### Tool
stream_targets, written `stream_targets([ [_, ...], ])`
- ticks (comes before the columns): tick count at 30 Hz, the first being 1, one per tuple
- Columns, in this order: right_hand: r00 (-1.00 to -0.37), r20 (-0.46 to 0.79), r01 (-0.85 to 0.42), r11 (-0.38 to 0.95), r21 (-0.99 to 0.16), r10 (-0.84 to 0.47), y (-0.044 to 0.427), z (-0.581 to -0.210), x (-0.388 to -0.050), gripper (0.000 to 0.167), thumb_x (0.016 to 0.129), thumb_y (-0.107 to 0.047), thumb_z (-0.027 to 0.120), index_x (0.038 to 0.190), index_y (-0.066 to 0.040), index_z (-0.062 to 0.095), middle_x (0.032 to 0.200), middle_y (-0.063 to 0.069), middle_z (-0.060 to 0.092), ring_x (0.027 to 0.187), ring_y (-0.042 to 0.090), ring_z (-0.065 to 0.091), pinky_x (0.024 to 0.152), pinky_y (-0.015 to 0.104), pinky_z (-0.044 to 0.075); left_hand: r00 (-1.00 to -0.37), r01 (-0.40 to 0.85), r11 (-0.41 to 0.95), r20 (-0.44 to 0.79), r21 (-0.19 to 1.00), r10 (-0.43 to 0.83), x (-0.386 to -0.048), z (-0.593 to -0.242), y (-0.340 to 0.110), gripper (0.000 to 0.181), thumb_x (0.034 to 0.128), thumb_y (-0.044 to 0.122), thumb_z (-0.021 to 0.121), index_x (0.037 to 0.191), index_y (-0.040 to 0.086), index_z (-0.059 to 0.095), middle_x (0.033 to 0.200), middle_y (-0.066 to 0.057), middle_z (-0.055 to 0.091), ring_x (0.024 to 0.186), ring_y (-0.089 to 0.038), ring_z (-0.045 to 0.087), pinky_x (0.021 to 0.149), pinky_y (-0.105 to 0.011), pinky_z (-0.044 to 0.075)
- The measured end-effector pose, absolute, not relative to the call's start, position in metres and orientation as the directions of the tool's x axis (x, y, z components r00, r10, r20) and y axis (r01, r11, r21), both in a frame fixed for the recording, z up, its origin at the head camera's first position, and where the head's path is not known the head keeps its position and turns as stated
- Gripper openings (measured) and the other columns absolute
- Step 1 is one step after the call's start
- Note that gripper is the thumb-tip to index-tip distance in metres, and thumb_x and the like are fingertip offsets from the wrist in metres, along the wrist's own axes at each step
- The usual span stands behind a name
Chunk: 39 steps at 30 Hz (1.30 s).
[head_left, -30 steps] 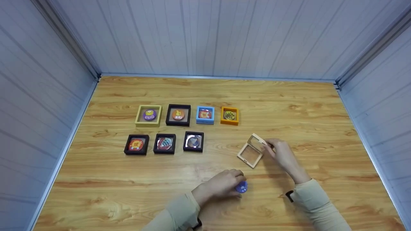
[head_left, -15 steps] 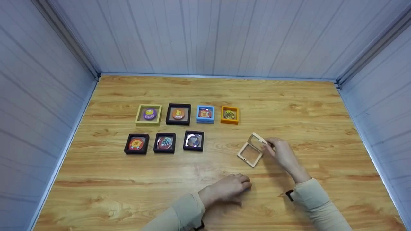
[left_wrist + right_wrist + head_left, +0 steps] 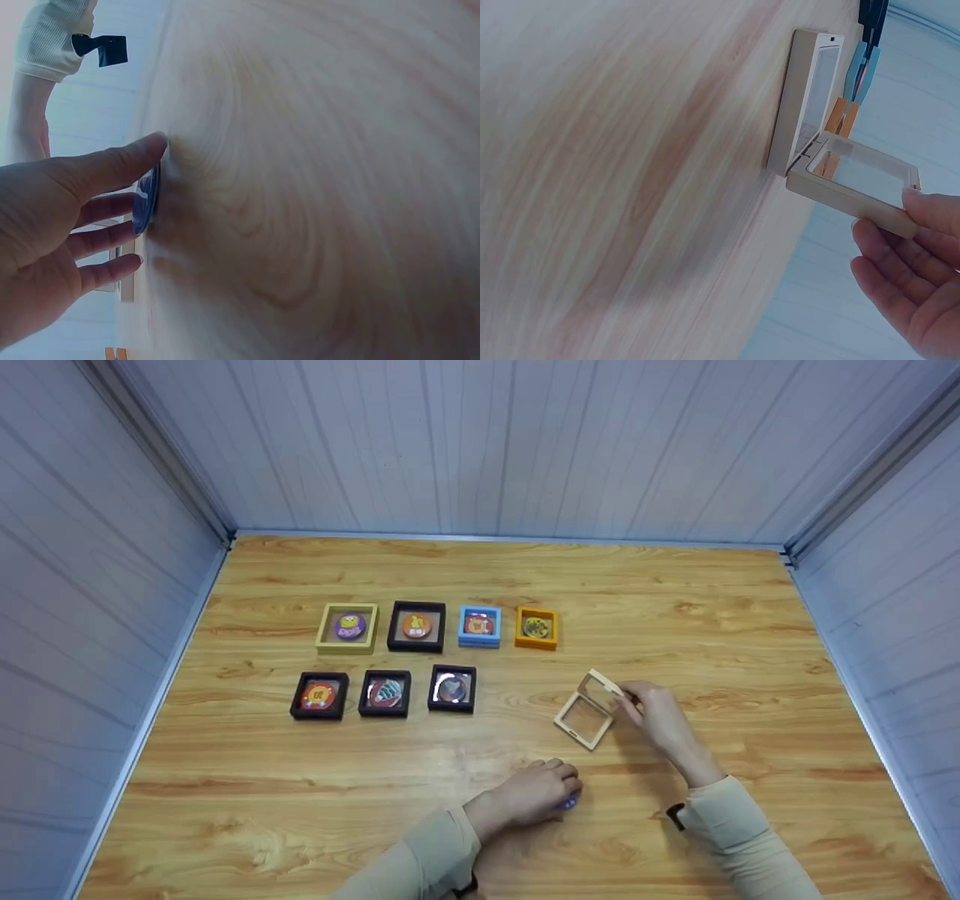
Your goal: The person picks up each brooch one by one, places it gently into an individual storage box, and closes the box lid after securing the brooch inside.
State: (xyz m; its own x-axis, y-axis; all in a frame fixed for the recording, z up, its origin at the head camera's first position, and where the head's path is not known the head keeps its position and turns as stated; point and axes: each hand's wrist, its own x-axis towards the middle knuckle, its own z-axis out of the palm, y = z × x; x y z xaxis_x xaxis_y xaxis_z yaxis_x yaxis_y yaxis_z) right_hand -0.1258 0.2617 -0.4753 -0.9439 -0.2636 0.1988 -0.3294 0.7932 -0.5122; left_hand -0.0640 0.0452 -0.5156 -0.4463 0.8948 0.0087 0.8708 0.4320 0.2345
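Observation:
My left hand (image 3: pixel 531 792) is low over the wooden table with its thumb and fingers about a round blue badge (image 3: pixel 570 802). Most of that badge is hidden from the head view. The left wrist view shows the badge (image 3: pixel 146 199) edge-on close to the tabletop, between thumb and fingertips. My right hand (image 3: pixel 661 721) pinches the raised half of a hinged cream display frame (image 3: pixel 572 735) by its free edge. As the right wrist view shows, the frame's other half (image 3: pixel 789 112) lies on the table, and clear film spans both halves.
Several closed display frames with round badges inside stand in two rows to the left. The back row has a yellow frame (image 3: pixel 321 630), a black one (image 3: pixel 392 628), a light blue one (image 3: pixel 480 643) and an orange one (image 3: pixel 536 645). Black frames (image 3: pixel 295 699) form the front row. Panelled walls (image 3: pixel 480 450) enclose the table.
My left hand shifts slightly right and rolls over the blue badge, which first disappears under the fingers, then shows partly again. My right hand and the cream frame stay still.

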Motion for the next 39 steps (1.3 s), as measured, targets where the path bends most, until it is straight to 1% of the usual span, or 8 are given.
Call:
stream_targets([
  [5,-0.946,0.198,-0.324,0.792,-0.518,-0.257,0.262,-0.477,-0.126,0.013,0.079,-0.001,0.063,0.091,0.004,0.065,0.072,0.008,0.061,0.066,0.02,0.057,0.059,0.037,0.048,-0.458,0.862,0.441,0.013,0.25,0.889,-0.065,-0.516,0.045,0.025,0.0839,0.024,0.059,0.105,0.011,0.06,0.106,-0.001,0.054,0.094,-0.012,0.049,0.078,-0.023,0.042],
  [8,-0.944,0.206,-0.329,0.785,-0.526,-0.258,0.262,-0.477,-0.126,0.013,0.078,0.001,0.063,0.09,0.005,0.065,0.073,0.009,0.061,0.066,0.021,0.057,0.059,0.038,0.049,-0.46,0.86,0.441,0.02,0.256,0.887,-0.066,-0.515,0.045,0.023,0.0835,0.023,0.059,0.102,0.01,0.061,0.104,-0.001,0.054,0.091,-0.012,0.049,0.076,-0.022,0.042],
  [16,-0.942,0.215,-0.335,0.773,-0.538,-0.259,0.261,-0.479,-0.124,0.013,0.078,0.001,0.063,0.09,0.005,0.065,0.074,0.01,0.061,0.065,0.019,0.056,0.059,0.038,0.049,-0.473,0.848,0.439,0.049,0.297,0.88,-0.068,-0.515,0.045,0.026,0.0723,0.023,0.066,0.092,0.007,0.062,0.097,-0.003,0.055,0.083,-0.012,0.049,0.073,-0.02,0.042],
  [21,-0.939,0.23,-0.341,0.781,-0.524,-0.255,0.261,-0.478,-0.124,0.014,0.078,-0.001,0.064,0.09,0.006,0.065,0.075,0.011,0.062,0.066,0.021,0.057,0.06,0.037,0.049,-0.523,0.822,0.474,0.09,0.316,0.848,-0.072,-0.515,0.047,0.028,0.0691,0.024,0.067,0.091,0.007,0.062,0.094,-0.002,0.055,0.084,-0.012,0.049,0.072,-0.018,0.042],
  [27,-0.934,0.251,-0.351,0.784,-0.512,-0.255,0.261,-0.48,-0.123,0.015,0.077,-0.002,0.066,0.09,0.005,0.065,0.075,0.011,0.062,0.066,0.02,0.057,0.06,0.036,0.048,-0.58,0.799,0.507,0.191,0.323,0.792,-0.08,-0.518,0.051,0.026,0.0714,0.023,0.065,0.089,0.005,0.062,0.09,-0.003,0.055,0.083,-0.013,0.049,0.073,-0.02,0.041],
  [32,-0.932,0.267,-0.353,0.772,-0.528,-0.244,0.262,-0.482,-0.123,0.016,0.077,-0.004,0.066,0.09,0.005,0.065,0.077,0.012,0.063,0.067,0.021,0.058,0.061,0.036,0.049,-0.637,0.766,0.548,0.281,0.335,0.718,-0.087,-0.52,0.056,0.026,0.0732,0.022,0.064,0.091,0.004,0.061,0.094,-0.005,0.055,0.087,-0.016,0.05,0.078,-0.022,0.041],
  [36,-0.935,0.27,-0.346,0.761,-0.549,-0.231,0.263,-0.483,-0.122,0.016,0.076,-0.003,0.066,0.09,0.005,0.065,0.078,0.013,0.063,0.068,0.022,0.059,0.063,0.037,0.049,-0.677,0.734,0.585,0.298,0.346,0.673,-0.092,-0.519,0.061,0.027,0.0744,0.022,0.063,0.093,0.002,0.061,0.095,-0.005,0.056,0.087,-0.016,0.051,0.078,-0.022,0.042],
  [39,-0.936,0.274,-0.342,0.752,-0.563,-0.221,0.263,-0.483,-0.121,0.016,0.076,-0.003,0.067,0.09,0.005,0.065,0.079,0.014,0.064,0.07,0.023,0.059,0.064,0.038,0.05,-0.7,0.711,0.611,0.273,0.349,0.659,-0.096,-0.517,0.065,0.028,0.075,0.022,0.063,0.094,0.001,0.061,0.093,-0.005,0.056,0.086,-0.016,0.051,0.077,-0.022,0.042],
])
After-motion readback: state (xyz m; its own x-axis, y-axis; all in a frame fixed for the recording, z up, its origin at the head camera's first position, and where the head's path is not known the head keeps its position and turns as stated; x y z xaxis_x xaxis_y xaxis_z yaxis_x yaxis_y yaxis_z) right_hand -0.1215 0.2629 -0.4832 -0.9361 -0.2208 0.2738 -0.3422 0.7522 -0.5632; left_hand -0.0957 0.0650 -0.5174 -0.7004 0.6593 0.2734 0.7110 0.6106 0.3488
